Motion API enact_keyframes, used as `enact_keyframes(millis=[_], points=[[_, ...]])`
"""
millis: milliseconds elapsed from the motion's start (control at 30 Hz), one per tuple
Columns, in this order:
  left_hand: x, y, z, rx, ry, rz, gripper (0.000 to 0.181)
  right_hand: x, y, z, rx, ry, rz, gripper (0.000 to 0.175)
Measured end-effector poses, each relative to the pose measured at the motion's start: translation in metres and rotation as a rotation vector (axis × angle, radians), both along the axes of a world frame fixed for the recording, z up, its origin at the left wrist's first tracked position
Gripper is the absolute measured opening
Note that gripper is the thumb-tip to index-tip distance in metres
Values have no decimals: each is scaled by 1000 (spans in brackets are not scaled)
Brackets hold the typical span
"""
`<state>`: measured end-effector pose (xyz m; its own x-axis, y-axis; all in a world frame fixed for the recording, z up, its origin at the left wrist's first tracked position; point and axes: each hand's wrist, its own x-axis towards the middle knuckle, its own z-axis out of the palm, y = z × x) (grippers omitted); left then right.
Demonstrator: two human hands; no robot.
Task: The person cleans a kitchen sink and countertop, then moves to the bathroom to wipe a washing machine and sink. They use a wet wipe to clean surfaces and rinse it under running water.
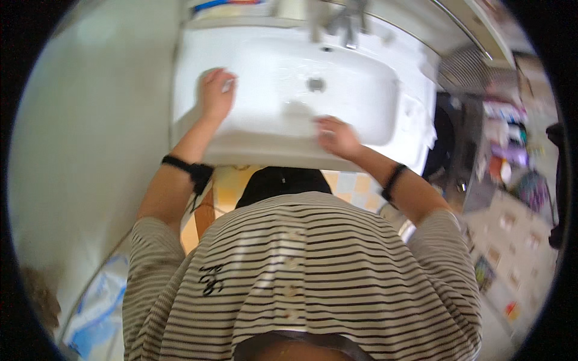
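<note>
Before me is a white washbasin (275, 58) with a round drain (316, 84) and a chrome faucet (351, 36) at its back. My left hand (218, 94) is over the left ledge of the basin, fingers curled. A small pale patch shows between its fingers; whether that is a held thing or the basin behind, I cannot tell. My right hand (337, 139) is near the basin's front rim, bent inward over the bowl. A light spot shows by its fingers too, blurred. Dark bands circle both forearms.
A wall (99, 99) runs close along the left. Behind the basin lies a blue tube-like item (214, 4). On the right are a grey mesh basket (465, 67) and several bottles and packages, among them a purple one (510, 154). A blue and white plastic bag (97, 316) lies at lower left.
</note>
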<state>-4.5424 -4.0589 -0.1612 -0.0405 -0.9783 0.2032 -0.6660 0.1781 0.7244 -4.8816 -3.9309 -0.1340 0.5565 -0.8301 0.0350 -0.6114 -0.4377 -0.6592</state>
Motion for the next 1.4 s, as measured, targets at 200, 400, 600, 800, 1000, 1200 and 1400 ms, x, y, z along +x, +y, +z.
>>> enact_keyframes(millis=[200, 400, 600, 800, 1000, 1200, 1400], points=[[-24, -10, 12, 34, -120, -155, 10, 174, -10, 7, 151, 16, 85, 42], [-59, 9, 16, 92, -70, -287, 8, 42, 64, -12, -214, -123, -111, 31], [-95, 29, 19, 210, -91, -380, 6, -154, 135, 21, -120, 255, -608, 21], [-145, 37, 38, 418, -49, -482, 6, -208, 111, 27, 249, -150, -1109, 18], [-233, 54, 73, 1289, 690, -264, 39, -144, 47, 59, 700, -822, -1016, 43], [-289, 46, 66, 1514, 1006, -70, 49, -176, 29, 70, -12, -190, -683, 24], [-287, 43, 39, 1363, 872, 233, 35, -268, 31, 44, -137, 384, -757, 25]])
